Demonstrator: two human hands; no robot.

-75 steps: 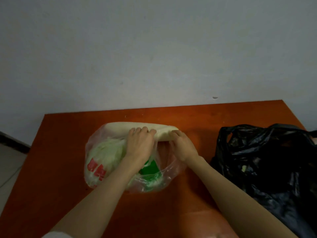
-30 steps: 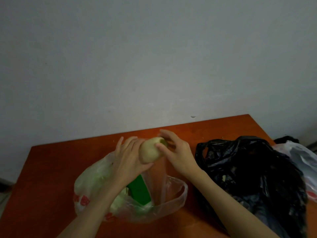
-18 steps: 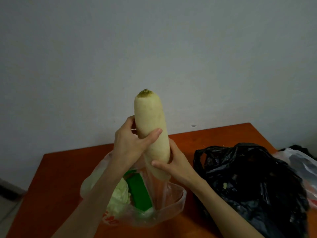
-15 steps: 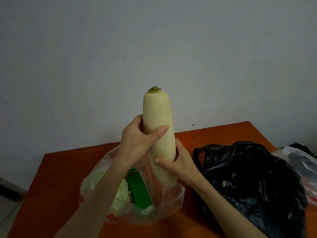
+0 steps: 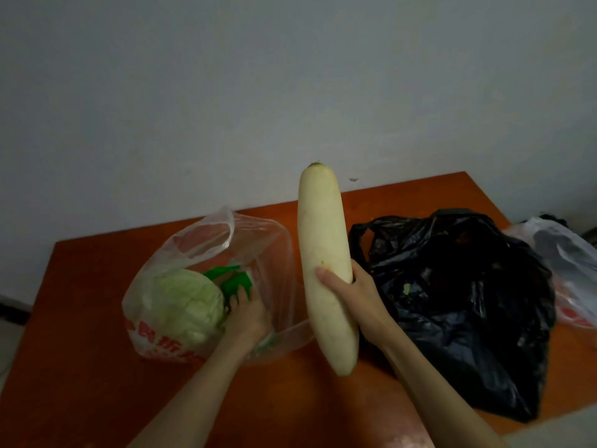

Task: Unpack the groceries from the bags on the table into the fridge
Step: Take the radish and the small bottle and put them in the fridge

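The white radish is out of its bag and held in the air, nearly upright with its stem end up and leaning slightly to the left, between the two bags on the bench. The right hand grips it a little below the middle — thumb across the front, fingers wrapped round the back — so the lower end hangs over the bench top without touching it.

Just left of the radish the clear plastic bag stands open, red print along its lower front. Inside it a pale green cabbage fills the left side, with a green packet tucked beside it. The left hand is down inside this bag, fingers curled against the cabbage and the packet — whether it actually grips either one I cannot tell.

To the right of the radish a crumpled black plastic bag lies open on the bench. Beyond it, at the bench's right edge, a translucent white bag with a red patch shows partly.
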